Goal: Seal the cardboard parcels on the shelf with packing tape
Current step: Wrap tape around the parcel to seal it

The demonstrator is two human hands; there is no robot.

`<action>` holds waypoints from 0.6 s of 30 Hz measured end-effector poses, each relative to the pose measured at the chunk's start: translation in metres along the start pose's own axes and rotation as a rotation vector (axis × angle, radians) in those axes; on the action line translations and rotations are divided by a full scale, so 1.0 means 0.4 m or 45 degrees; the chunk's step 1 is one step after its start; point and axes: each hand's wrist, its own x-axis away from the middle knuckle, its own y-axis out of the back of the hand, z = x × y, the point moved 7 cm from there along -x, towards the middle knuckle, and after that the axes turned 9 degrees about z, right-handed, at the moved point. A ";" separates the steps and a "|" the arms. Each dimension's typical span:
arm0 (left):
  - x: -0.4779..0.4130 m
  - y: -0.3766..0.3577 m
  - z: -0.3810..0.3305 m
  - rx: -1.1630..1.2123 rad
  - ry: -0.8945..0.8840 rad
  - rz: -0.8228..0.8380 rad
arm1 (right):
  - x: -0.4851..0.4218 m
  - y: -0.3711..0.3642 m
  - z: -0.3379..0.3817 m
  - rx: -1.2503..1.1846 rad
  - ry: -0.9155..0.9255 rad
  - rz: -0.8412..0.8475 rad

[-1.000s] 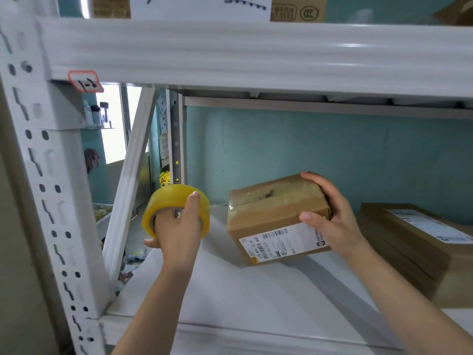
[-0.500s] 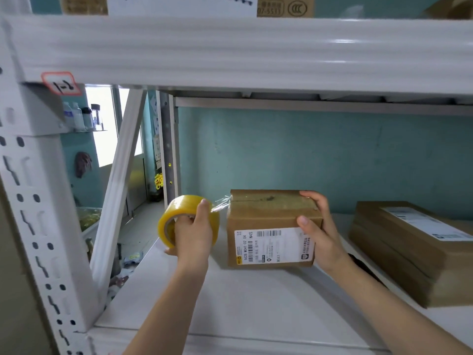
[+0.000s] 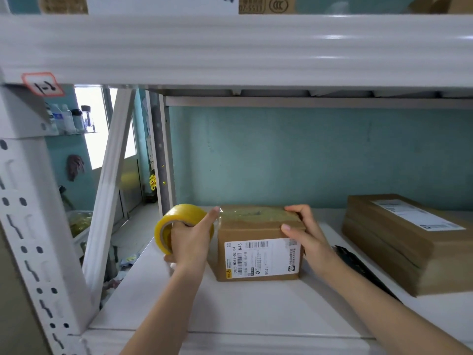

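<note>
Left hand [image 3: 190, 243] grips the yellow tape roll [image 3: 179, 216], right hand [image 3: 305, 235] clasps the labelled parcel [image 3: 252, 230]; stacked flat cartons [image 3: 399, 249] lie just right of it.

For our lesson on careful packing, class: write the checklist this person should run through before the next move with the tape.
1. Box flat on shelf: ok.
2. Right hand holds box steady: ok.
3. Left hand grips roll: ok.
4. Tape end stuck to box: cannot tell.
5. Cutter at hand: cannot tell; a dark thing lies beside the right arm.
</note>
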 end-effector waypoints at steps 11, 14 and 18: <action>0.017 -0.001 -0.032 -0.178 -0.143 -0.090 | -0.043 -0.051 0.135 1.493 -0.056 0.421; 0.025 -0.008 -0.033 -0.183 -0.143 -0.084 | -0.054 -0.104 0.133 1.830 -0.229 0.601; 0.018 -0.012 -0.032 -0.271 -0.170 -0.089 | -0.077 -0.124 0.147 1.744 -0.336 0.613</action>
